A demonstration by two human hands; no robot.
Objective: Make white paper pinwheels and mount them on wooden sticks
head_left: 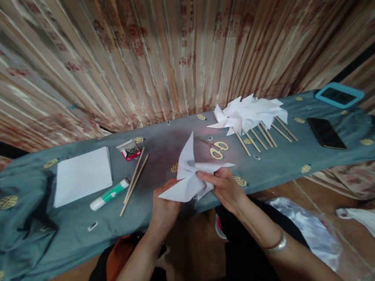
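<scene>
Nearest the camera, we see our forearms (135,258), the right one wearing a bracelet (277,243). Our right hand (227,187) pinches a white pinwheel (186,187), thumb by its centre. Our left hand (166,208) touches the pinwheel's left side; its fingers are hidden, so we cannot tell how they close. The pinwheel is held over the near side of the cloth (154,139). Beyond it lie scissors (219,146); right of these, overlapping pinwheels (249,112) on sticks (241,142), then a phone (326,132). Leftward we find two loose sticks (134,185), an open box (129,150), a glue stick (109,195) and paper (83,175).
</scene>
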